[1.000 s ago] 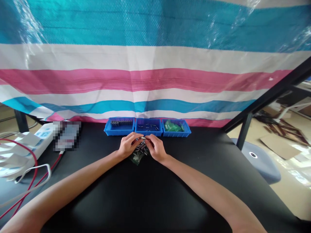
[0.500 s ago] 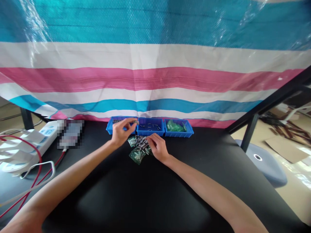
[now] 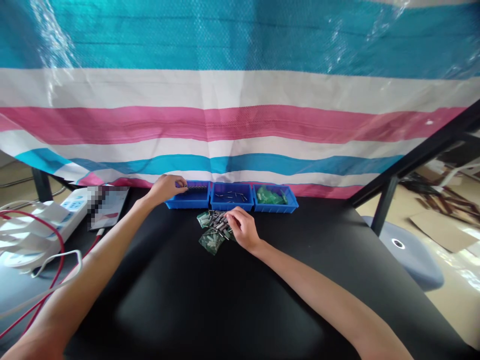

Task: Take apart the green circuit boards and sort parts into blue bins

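Observation:
My left hand (image 3: 167,189) reaches over the left blue bin (image 3: 187,202). Its thumb and fingers pinch a small metal part at the left end of a row of similar metal parts (image 3: 197,188) along the bin's back. My right hand (image 3: 243,228) rests at the right side of a pile of small metal pins (image 3: 221,224) on the black table. Its fingers are curled together, and whatever they may hold is hidden. Small greenish clear plastic bags (image 3: 212,241) lie under and beside the pile.
The middle blue bin (image 3: 231,205) has several thin metal pins, and the right blue bin (image 3: 275,207) holds green plastic bags. A white power strip (image 3: 71,210) with cables and a phone (image 3: 112,205) lie at the left. A striped tarp (image 3: 240,125) hangs behind.
My left hand has moved left, from above the gap between the left and middle bins to the left bin's back left corner. My right hand has barely shifted at the pile.

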### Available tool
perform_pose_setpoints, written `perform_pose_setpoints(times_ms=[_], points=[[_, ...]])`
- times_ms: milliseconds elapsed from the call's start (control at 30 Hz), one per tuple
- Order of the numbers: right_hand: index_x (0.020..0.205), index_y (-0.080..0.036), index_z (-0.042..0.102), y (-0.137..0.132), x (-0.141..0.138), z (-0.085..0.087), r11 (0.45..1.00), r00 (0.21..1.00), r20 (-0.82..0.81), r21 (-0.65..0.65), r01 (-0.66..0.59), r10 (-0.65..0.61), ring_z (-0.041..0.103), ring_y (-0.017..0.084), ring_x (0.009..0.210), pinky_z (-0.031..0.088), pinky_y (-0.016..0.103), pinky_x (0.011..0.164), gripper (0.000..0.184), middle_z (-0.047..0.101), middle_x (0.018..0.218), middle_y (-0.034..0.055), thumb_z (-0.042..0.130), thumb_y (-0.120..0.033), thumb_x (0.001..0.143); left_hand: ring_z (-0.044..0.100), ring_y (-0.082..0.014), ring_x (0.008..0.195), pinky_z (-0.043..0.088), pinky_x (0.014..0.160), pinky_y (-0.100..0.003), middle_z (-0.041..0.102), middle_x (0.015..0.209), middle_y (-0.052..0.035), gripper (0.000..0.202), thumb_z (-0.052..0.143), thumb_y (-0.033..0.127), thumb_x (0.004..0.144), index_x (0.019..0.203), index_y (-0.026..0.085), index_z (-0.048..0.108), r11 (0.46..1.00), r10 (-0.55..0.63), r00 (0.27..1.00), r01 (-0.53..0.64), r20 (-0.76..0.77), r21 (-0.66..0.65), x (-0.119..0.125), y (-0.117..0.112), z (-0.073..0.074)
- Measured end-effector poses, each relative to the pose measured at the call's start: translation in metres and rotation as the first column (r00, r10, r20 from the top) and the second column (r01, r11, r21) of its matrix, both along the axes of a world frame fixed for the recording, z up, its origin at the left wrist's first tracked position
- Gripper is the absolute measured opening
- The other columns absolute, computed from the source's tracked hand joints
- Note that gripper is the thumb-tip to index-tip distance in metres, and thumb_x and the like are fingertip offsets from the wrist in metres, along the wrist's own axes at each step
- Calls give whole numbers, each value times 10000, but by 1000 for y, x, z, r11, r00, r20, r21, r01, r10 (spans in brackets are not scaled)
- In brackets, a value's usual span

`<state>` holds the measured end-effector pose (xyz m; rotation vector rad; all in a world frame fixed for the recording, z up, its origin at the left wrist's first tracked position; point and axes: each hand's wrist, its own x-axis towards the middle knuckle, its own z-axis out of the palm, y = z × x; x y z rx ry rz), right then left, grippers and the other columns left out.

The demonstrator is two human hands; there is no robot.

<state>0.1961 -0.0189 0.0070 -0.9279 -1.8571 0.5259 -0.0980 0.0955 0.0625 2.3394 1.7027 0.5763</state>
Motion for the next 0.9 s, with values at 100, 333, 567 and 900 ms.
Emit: perform_pose_setpoints(times_ms=[100,333,567,900], points=[[902,-182,638,0,0,0,1000,1000,2,4,-7,7,585,155,768,456,262,721,221,613,847,50,436,-247,960,644,-209,782,413,682,-272,723,794,-13,206,628,390,743,830,219,703,1000,27,992,-28,-124,-4,2,1,-3],[904,-186,638,0,0,0,1000,1000,6,-5,-8,8,585,156,769,452,263,726,229,606,840,48,426,-249,964,632,-245,832,389,635,-275,718,878,-31,245,568,387,763,915,244,696,993,116,925,-113,-362,30,13,-5,-4],[889,-191,637,0,0,2,1000,1000,6,-1,-17,17,593,164,786,460,272,737,231,613,842,51,427,-253,963,632,-237,825,382,635,-266,701,930,-52,236,552,398,796,922,230,659,993,117,892,-116,-437,29,16,-4,-6],[891,-192,638,-1,1,3,1000,1000,10,-6,-16,17,597,161,775,465,269,725,236,612,845,51,424,-259,965,596,-185,672,345,567,-246,671,759,-19,225,525,415,854,885,226,643,984,113,952,-67,-285,167,27,-16,5]])
